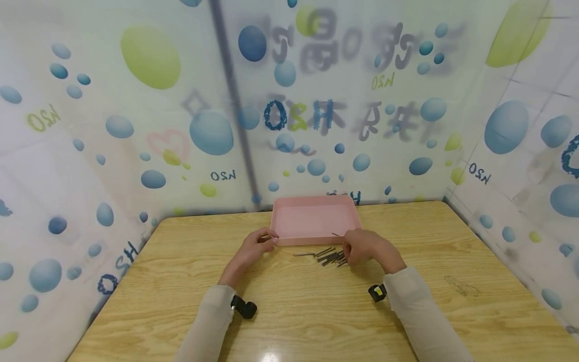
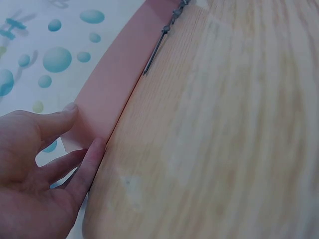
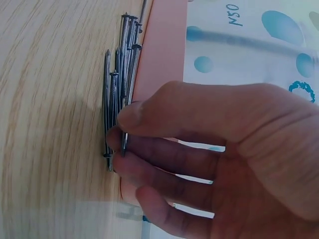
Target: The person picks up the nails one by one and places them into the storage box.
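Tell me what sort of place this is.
Probably a small curtained-off work booth: bubble-printed sheets hang round a wooden table, which bears a pink tray and loose nails.

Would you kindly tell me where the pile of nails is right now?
In the head view, the pile of nails lies right of centre on the wooden table, just in front of the pink tray, beside the right hand.
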`<state>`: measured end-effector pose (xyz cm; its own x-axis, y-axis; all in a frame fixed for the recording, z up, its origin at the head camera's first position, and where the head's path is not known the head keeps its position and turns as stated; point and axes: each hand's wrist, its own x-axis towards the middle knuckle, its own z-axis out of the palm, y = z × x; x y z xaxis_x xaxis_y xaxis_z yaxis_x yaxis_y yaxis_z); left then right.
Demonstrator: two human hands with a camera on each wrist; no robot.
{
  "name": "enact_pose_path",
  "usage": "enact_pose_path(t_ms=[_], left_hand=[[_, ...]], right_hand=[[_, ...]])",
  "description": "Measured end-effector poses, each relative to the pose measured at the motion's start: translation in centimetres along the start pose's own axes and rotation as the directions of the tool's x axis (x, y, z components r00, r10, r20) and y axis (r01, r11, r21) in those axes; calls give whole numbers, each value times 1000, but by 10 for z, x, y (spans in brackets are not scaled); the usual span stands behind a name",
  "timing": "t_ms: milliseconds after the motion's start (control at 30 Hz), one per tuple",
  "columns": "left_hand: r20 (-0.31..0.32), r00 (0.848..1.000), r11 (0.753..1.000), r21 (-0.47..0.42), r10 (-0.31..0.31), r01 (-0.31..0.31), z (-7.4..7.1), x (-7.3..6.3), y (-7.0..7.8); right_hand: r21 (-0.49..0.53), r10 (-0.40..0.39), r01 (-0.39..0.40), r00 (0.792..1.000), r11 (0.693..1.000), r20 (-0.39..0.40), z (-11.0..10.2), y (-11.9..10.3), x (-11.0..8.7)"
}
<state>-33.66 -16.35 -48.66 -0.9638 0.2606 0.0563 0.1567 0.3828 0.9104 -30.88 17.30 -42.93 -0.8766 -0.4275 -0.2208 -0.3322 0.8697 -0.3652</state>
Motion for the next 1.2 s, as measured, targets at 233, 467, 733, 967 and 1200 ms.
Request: enact_pose_path(t_ms=[233,467,733,967,1200], left_hand=[[18,1000,1000,-18,-3,4,0,-9,17],[20,1000,1000,-20,4,-3,-1,0,0],[25,1000,999,-35,-9,9,-2,0,-1],[19,1000,999,-37,-2,3,-2,-1,2],[18,1000,1000,-26,-9,9,-2,-1,1]], right_hand=[[-7,11,-11,1000,1000,1,-1,0,1],[-19,11,-11,1000,1000,-9,-2,1,1],[-75,-35,31,998,997,-48,-4,4,3],[-101,-51,41,994,994,-100,-8,6,4],[-102,-58,43,987,994,-150,-8,5,3]])
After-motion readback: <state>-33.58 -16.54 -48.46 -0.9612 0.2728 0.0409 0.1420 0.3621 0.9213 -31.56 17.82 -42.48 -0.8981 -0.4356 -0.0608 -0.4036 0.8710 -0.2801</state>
